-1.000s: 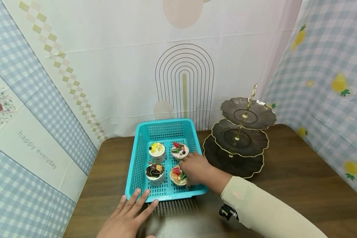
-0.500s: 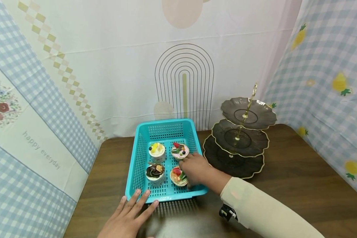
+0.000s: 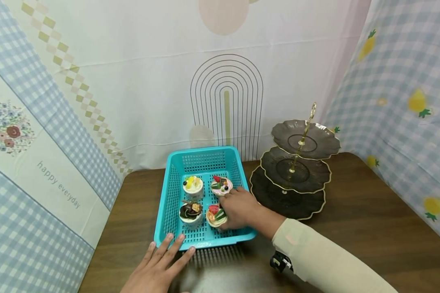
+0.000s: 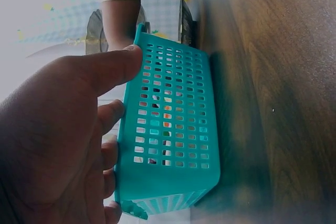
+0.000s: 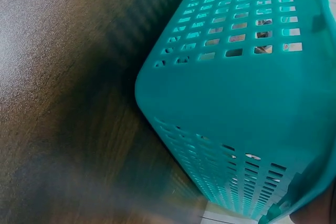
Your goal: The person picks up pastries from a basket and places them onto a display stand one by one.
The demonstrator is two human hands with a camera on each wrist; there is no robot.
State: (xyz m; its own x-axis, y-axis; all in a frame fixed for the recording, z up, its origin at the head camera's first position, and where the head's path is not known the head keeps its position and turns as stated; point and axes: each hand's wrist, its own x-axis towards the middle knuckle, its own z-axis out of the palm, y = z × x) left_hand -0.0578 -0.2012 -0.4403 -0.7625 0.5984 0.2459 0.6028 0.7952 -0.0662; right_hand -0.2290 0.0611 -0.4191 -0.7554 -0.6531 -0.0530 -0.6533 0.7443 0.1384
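Note:
A turquoise plastic basket (image 3: pixel 208 244) stands on the wooden table with several decorated cupcakes inside. My right hand (image 3: pixel 239 209) reaches over its right side and grips the strawberry-topped cupcake (image 3: pixel 214 217) at the front right; its far fingers are hidden. Just behind that hand sits a pink-creamed cupcake (image 3: pixel 221 186). On the left are a chocolate-topped cupcake (image 3: pixel 190 211) and a yellow-fruit cupcake (image 3: pixel 193 185). With fingers spread, my left hand (image 3: pixel 155 264) rests its fingertips at the basket's front rim. In the left wrist view, the thumb (image 4: pixel 118 69) lies against that rim.
Right of the basket stands a three-tier cake stand (image 3: pixel 295 170) with dark scalloped plates and a gold handle (image 3: pixel 313 110). Fabric backdrops (image 3: pixel 150 81) rise behind and beside the table (image 3: pixel 355 228). A small black device (image 3: pixel 280 261) hangs under the right sleeve.
My right fingers have closed in on the strawberry-topped cupcake, which has shifted slightly left and turned. The left hand and the basket have stayed in place.

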